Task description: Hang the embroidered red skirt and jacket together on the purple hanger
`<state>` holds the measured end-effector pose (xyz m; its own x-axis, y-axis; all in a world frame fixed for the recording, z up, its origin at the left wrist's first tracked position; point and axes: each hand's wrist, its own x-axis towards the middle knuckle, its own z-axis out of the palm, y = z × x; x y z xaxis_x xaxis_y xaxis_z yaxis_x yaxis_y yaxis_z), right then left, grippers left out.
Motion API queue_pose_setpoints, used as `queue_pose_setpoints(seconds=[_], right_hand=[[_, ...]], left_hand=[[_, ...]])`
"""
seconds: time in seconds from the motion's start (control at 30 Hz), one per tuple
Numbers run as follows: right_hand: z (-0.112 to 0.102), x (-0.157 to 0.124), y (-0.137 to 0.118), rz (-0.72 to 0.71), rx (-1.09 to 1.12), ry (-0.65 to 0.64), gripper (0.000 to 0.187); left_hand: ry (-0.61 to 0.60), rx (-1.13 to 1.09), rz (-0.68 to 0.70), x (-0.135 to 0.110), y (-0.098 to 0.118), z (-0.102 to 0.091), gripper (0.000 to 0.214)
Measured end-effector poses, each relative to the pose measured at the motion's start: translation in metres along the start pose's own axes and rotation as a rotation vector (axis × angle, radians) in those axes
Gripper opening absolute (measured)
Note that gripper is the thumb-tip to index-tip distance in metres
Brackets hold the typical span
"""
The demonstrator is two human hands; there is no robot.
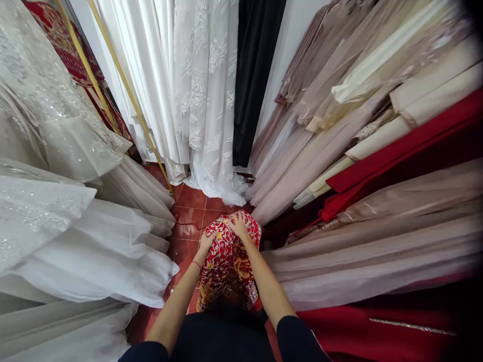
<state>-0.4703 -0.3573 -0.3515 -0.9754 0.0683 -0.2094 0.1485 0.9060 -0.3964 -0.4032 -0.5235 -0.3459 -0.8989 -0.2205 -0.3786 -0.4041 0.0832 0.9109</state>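
Observation:
A red cloth (226,261) with white wavy lines and gold embroidery lies bunched in front of my body. My left hand (207,241) rests on its left upper edge, fingers stretched over the fabric, a thin red string around the wrist. On the top of the cloth lies my right hand (238,224), its fingers spread apart and flat against the pattern. What is beneath the cloth is hidden. Its lower part runs into shadow close to my dark shirt (222,337).
White gowns (86,246) hang along the left, their hems near the red tiled floor (188,221). Ahead hang a white lace dress (207,100) and a black garment (256,80). Blush gowns (377,241) and a red one (407,146) crowd the right. A yellow pole (130,90) leans at left.

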Motion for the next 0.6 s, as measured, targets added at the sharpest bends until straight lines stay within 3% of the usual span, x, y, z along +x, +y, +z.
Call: queue_pose_setpoints(seconds=[0.2, 0.6], right_hand=[[0.017, 0.003, 0.012, -0.041, -0.082, 0.086, 0.054], [0.014, -0.003, 0.014, -0.069, -0.110, 0.141, 0.051]], left_hand=[[0.132, 0.223, -0.031, 0.015, -0.034, 0.006, 0.053], [0.177, 0.399, -0.039, 0.016, -0.037, 0.012, 0.051]])
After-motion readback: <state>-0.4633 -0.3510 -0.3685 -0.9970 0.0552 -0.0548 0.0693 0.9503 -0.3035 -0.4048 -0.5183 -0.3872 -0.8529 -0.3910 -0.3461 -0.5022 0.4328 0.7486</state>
